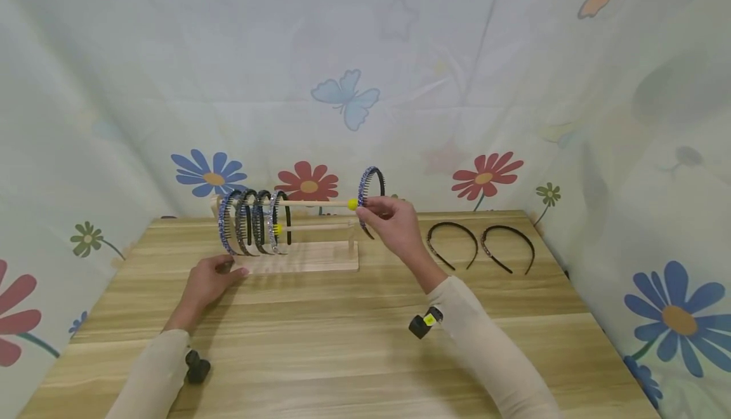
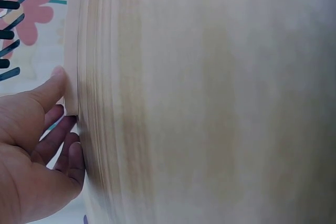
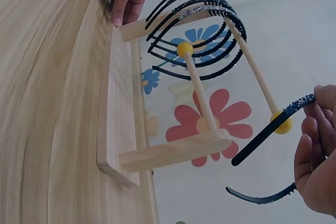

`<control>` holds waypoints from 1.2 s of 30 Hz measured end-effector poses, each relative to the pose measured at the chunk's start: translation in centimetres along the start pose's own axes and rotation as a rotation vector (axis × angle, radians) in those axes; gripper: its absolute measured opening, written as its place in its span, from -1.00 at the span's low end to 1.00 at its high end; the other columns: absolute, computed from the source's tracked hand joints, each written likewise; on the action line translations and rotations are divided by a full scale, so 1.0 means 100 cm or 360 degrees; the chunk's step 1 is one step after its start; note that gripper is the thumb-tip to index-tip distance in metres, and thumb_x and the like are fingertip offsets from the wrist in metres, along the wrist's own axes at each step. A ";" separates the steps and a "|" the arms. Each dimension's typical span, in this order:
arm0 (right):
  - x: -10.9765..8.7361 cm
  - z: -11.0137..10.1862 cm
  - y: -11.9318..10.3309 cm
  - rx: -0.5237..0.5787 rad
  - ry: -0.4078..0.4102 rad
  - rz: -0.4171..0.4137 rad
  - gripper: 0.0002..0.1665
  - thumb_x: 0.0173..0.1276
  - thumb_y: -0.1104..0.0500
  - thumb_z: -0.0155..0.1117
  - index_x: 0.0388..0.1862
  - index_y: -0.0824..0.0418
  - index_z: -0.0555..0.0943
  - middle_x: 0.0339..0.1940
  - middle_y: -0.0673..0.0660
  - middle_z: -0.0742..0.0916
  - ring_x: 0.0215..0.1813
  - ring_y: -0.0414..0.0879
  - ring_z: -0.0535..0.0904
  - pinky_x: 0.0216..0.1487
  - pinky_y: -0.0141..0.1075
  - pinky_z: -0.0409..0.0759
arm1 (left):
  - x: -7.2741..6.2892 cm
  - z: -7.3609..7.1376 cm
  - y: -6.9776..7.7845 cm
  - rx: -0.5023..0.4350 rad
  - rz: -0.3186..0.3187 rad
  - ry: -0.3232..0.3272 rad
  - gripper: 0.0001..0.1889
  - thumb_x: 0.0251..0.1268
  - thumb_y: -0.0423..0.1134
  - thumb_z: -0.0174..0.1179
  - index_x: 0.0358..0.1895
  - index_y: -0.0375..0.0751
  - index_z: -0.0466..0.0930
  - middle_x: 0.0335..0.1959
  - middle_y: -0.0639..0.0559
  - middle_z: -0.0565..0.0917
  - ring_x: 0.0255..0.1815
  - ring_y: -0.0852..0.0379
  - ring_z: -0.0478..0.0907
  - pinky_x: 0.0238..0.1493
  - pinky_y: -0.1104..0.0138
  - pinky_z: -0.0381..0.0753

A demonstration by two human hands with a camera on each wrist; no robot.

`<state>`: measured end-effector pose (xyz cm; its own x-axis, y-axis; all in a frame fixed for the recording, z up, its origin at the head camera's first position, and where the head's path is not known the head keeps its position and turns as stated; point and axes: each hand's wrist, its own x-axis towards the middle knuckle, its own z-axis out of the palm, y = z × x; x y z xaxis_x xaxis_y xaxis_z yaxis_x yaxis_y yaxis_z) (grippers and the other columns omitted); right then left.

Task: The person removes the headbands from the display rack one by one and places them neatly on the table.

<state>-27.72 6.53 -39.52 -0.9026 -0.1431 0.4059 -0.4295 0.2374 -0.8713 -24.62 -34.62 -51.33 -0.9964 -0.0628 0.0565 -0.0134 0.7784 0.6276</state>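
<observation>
My right hand [image 1: 394,223] pinches a blue glittery toothed headband [image 1: 362,185] beside the yellow ball [image 1: 353,204] at the right end of the upper rod. In the right wrist view the headband [image 3: 262,134] stands upright, its two ends toward the camera, close to the ball [image 3: 282,123]. Several headbands, among them a silver one [image 1: 271,225], hang at the left part of that rod. My left hand [image 1: 208,284] holds the left front corner of the wooden stand [image 1: 320,260]; the left wrist view shows the thumb against the base edge [image 2: 72,51].
Two dark headbands lie on the table to the right, a nearer-in one [image 1: 451,223] and an outer one [image 1: 508,227]. A lower rod [image 3: 202,93] ends in another yellow ball [image 3: 185,49]. Flowered cloth [image 1: 400,120] hangs behind the wood-grain table [image 1: 342,343] and on both sides.
</observation>
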 end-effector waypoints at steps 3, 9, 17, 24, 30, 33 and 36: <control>-0.002 -0.002 0.003 -0.0041 0.0009 0.0006 -0.63 0.35 0.04 0.49 0.02 0.23 0.76 -0.20 0.12 0.83 -0.20 -0.07 0.74 -0.15 -0.27 0.72 | 0.000 0.000 0.000 0.0003 -0.0014 -0.0006 -0.30 0.39 0.03 0.33 0.32 -0.53 0.47 0.29 -0.50 0.52 0.34 -0.48 0.43 0.33 -0.26 0.42; -0.005 -0.005 0.010 -0.0120 0.0039 0.0043 -0.64 0.35 -0.01 0.49 -0.02 0.20 0.78 -0.25 0.08 0.82 -0.23 -0.09 0.69 -0.21 -0.27 0.69 | -0.001 0.000 0.001 -0.0009 -0.0031 -0.0020 -0.28 0.40 0.04 0.33 0.33 -0.54 0.45 0.31 -0.50 0.50 0.36 -0.48 0.40 0.35 -0.26 0.40; -0.010 -0.008 0.021 -0.0115 0.0049 0.0164 -0.67 0.34 -0.02 0.49 -0.05 0.16 0.79 -0.25 0.07 0.82 -0.20 -0.07 0.71 -0.26 -0.27 0.69 | -0.002 -0.001 0.001 -0.0013 -0.0034 -0.0026 -0.27 0.40 0.05 0.32 0.34 -0.54 0.44 0.31 -0.49 0.50 0.35 -0.47 0.42 0.35 -0.25 0.41; -0.011 -0.008 0.034 -0.0182 0.0061 0.0256 -0.70 0.32 0.00 0.52 -0.10 0.16 0.80 -0.24 0.07 0.82 -0.19 -0.08 0.74 -0.22 -0.21 0.72 | -0.002 -0.001 0.000 -0.0010 -0.0030 -0.0027 -0.26 0.40 0.06 0.33 0.34 -0.54 0.44 0.31 -0.50 0.50 0.34 -0.47 0.42 0.34 -0.25 0.41; -0.011 -0.007 0.041 -0.0278 0.0096 0.0323 -0.74 0.30 -0.01 0.53 -0.17 0.14 0.81 -0.28 0.05 0.83 -0.20 -0.07 0.76 -0.20 -0.17 0.74 | -0.002 -0.001 0.002 -0.0015 -0.0017 -0.0020 -0.28 0.39 0.05 0.33 0.33 -0.54 0.46 0.30 -0.50 0.51 0.34 -0.48 0.42 0.34 -0.25 0.41; -0.012 -0.007 0.045 -0.0329 0.0116 0.0321 -0.74 0.27 0.01 0.55 -0.20 0.15 0.82 -0.26 0.08 0.84 -0.19 -0.05 0.77 -0.17 -0.13 0.75 | -0.002 -0.001 0.001 -0.0013 -0.0014 -0.0016 -0.28 0.39 0.05 0.33 0.33 -0.53 0.46 0.30 -0.50 0.51 0.33 -0.47 0.43 0.33 -0.25 0.42; -0.013 -0.006 0.051 -0.0378 0.0126 0.0340 -0.76 0.25 0.03 0.56 -0.24 0.18 0.82 -0.27 0.10 0.84 -0.21 -0.04 0.77 -0.18 -0.12 0.75 | -0.002 -0.001 0.002 -0.0017 -0.0014 -0.0013 -0.29 0.40 0.04 0.33 0.32 -0.53 0.47 0.29 -0.49 0.53 0.32 -0.46 0.45 0.33 -0.25 0.43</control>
<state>-28.76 8.44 -44.29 -0.9684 0.0071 0.2493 -0.2164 0.4730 -0.8541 -24.41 -34.52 -51.19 -0.9969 -0.0647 0.0448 -0.0214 0.7711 0.6364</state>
